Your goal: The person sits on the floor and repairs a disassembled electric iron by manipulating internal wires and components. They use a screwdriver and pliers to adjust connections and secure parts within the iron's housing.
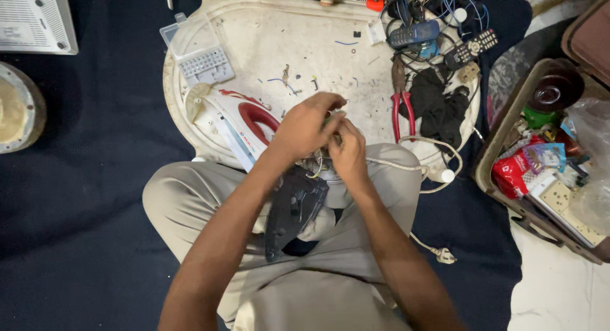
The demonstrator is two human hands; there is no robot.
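Note:
My left hand (pixel 306 124) and my right hand (pixel 348 152) meet over a dismantled clothes iron in my lap, fingers pinched together on small wires and parts at its inside. The iron's dark soleplate section (pixel 292 207) rests on my thigh below the hands. The iron's white and red upper shell (pixel 232 118) lies tilted on the white oval tray (pixel 267 32), just left of my left hand. What exactly the fingertips pinch is hidden by the hands. A white cloth-covered power cord (pixel 419 167) runs right from the iron to a plug (pixel 445 256) on the dark mat.
Red-handled pliers (pixel 401 105), a black cloth (pixel 438 108), a clear bit case (pixel 197 51), a small phone (pixel 414 33), a remote (pixel 471 49) and tangled wires sit on the tray. An open box of parts (pixel 546 172) stands right. A white device (pixel 35 20) lies top left.

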